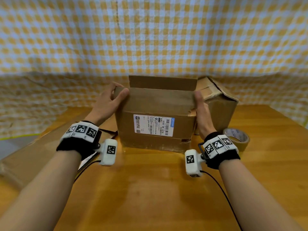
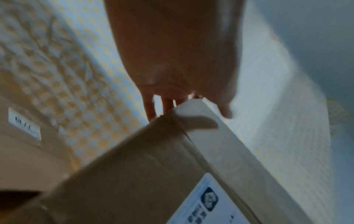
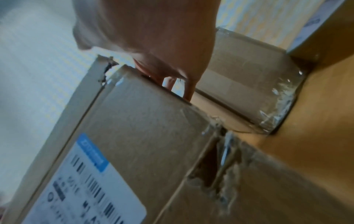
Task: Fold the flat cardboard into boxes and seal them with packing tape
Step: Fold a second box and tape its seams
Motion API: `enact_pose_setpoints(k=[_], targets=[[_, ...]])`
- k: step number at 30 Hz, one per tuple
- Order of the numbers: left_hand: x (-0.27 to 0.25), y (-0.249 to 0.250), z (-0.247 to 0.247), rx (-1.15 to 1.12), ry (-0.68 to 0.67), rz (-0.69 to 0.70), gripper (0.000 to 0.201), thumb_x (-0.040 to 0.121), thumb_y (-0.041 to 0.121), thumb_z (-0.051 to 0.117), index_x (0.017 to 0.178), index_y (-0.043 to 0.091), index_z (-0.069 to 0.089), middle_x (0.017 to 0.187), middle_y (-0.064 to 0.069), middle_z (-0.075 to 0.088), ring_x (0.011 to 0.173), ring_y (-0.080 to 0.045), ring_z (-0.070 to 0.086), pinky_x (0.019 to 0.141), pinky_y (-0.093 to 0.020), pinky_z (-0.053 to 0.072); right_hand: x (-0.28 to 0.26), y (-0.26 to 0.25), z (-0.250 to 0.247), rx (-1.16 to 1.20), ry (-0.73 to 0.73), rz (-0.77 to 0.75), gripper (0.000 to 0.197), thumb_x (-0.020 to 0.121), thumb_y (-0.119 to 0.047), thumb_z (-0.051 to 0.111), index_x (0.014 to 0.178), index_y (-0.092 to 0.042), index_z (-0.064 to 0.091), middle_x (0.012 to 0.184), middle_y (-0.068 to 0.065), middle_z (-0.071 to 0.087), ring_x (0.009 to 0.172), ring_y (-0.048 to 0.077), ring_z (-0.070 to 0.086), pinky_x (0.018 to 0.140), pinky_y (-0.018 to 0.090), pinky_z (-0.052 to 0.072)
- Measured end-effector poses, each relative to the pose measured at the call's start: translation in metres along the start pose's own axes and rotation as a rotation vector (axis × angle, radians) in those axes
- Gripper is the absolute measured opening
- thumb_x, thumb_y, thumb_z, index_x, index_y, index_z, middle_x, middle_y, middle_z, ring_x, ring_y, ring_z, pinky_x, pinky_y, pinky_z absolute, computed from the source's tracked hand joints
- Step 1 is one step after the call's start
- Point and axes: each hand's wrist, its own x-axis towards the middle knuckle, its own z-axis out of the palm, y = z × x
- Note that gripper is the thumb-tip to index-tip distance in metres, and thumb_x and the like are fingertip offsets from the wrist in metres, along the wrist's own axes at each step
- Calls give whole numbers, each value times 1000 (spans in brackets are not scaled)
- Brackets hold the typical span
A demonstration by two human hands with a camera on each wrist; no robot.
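Note:
A brown cardboard box (image 1: 155, 129) with a white shipping label (image 1: 153, 125) stands on the wooden table (image 1: 150, 189). Its far top flap stands upright, while the near flap leans inward over the opening. My left hand (image 1: 115, 95) grips the box's top left corner, thumb on the near flap and fingers over the side flap. My right hand (image 1: 200, 104) grips the top right corner, thumb on the near flap and fingers down the side. The left wrist view shows my left hand (image 2: 182, 87) round the box (image 2: 134, 174) edge. In the right wrist view my right hand (image 3: 153, 53) holds the box (image 3: 149, 128), torn at that corner.
A second, taped box (image 1: 220, 104) stands just behind and right of my right hand. A roll of brown packing tape (image 1: 236, 139) lies on the table at the right. Flat cardboard (image 1: 30, 155) lies at the left. A yellow checked cloth (image 1: 150, 39) hangs behind.

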Motion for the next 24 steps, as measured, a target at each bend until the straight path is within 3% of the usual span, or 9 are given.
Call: enact_pose_setpoints(k=[3, 5, 7, 11, 14, 17, 20, 22, 24], targets=[[15, -9, 8, 65, 3, -41, 54, 87, 48, 69, 133, 36, 45, 97, -3, 54, 88, -24, 57, 75, -37, 49, 13, 10, -1, -174, 52, -56, 43, 85, -43, 67, 123, -28, 53, 125, 6, 58, 116, 22, 57, 89, 29, 48], [26, -10, 12, 167, -50, -47, 79, 81, 37, 79, 147, 34, 35, 128, -8, 47, 114, -26, 51, 100, -43, 46, 19, 13, -3, -200, 62, -87, 57, 88, -11, 69, 134, -32, 43, 137, 8, 43, 125, 20, 48, 98, 25, 43], [37, -4, 16, 245, -117, -14, 98, 78, 28, 82, 156, 27, 22, 157, -6, 26, 142, -25, 31, 117, -45, 29, 21, 16, -5, -228, 13, -80, 65, 90, 0, 65, 142, -30, 42, 150, 5, 34, 139, 20, 38, 116, 35, 35], [57, 10, 15, 272, -243, 18, 114, 75, 20, 82, 158, 31, 5, 159, -7, 21, 146, -26, 24, 119, -44, 24, 25, 18, -6, -161, -36, -26, 90, 92, 7, 59, 159, -29, 12, 168, -4, 11, 153, 15, 15, 125, 42, 17], [62, 11, 8, 315, -270, 11, 109, 71, 33, 83, 156, 34, 15, 142, -8, 28, 135, -27, 31, 114, -39, 28, 26, 19, -8, -151, -35, -64, 98, 91, 8, 58, 160, -32, 0, 169, -4, 6, 154, 13, 11, 126, 41, 16], [61, 6, 4, 347, -302, 56, 76, 65, 48, 75, 136, 33, 51, 141, -2, 27, 138, -27, 29, 116, -43, 26, 26, 22, -8, -187, 3, -43, 80, 94, -1, 58, 157, -34, 22, 162, -2, 20, 148, 17, 24, 123, 41, 23], [57, 6, 12, 445, -385, 70, 46, 74, 56, 78, 111, 30, 67, 163, 9, 11, 150, -23, 14, 119, -51, 13, 24, 18, -3, -145, -9, 28, 31, 98, -7, 52, 117, -27, 67, 138, 1, 33, 133, 14, 35, 121, 41, 27], [54, 14, 21, 499, -457, 74, 60, 68, 71, 70, 112, 30, 63, 166, 11, 6, 152, -21, 9, 120, -54, 9, 23, 17, -1, -128, -11, 35, 27, 98, -7, 51, 98, -26, 71, 135, 2, 36, 131, 14, 37, 119, 39, 28], [52, 28, 33, 544, -563, 79, 91, 56, 89, 64, 129, 35, 54, 166, 9, 7, 152, -22, 9, 120, -56, 8, 24, 16, 0, -118, -15, 44, 25, 98, -8, 51, 100, -23, 71, 137, 3, 37, 132, 14, 38, 120, 39, 28]])
